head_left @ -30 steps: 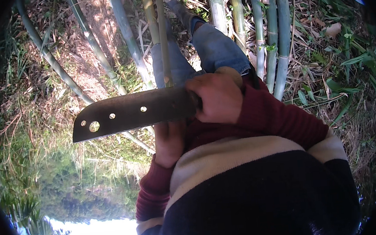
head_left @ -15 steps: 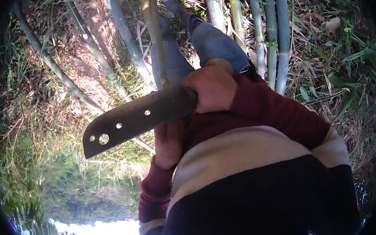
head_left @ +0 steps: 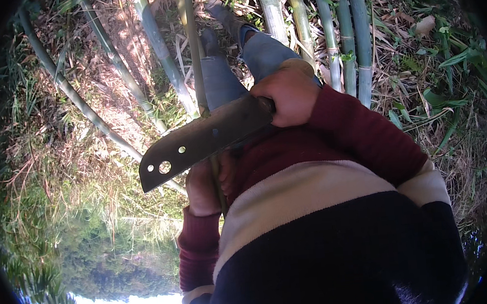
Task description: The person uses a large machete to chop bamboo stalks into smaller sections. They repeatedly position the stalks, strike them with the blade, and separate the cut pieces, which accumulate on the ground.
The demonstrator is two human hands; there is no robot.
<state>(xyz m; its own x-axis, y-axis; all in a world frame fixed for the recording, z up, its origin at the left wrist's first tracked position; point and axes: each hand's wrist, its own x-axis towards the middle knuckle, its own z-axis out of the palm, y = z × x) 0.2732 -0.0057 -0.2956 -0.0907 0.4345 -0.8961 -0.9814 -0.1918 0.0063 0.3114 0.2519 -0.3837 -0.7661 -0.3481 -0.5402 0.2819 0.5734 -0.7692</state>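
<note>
My right hand (head_left: 291,95) is closed around the short handle of a machete (head_left: 210,133). Its broad dark blade, with round holes toward the squared tip, extends to the left. A slender green bamboo stalk (head_left: 197,64) runs down from the top and passes behind the blade, which hides part of it. Below the blade the stalk reappears within my left hand (head_left: 201,186), whose fingers close around it. The blade partly covers that hand. Whether the cutting edge touches the stalk, I cannot tell.
Thick bamboo stems (head_left: 362,45) rise at the upper right, and more lean across the left, including a bamboo stem (head_left: 63,83). Beneath them lie dry leaves and grass. My jeans-clad legs (head_left: 267,53) are among the stems. Green leafy plants (head_left: 456,58) grow at the far right.
My right hand and the machete have shifted to the right and slightly up. The stalk's lower part now shows below the blade in my left hand, which has moved slightly left.
</note>
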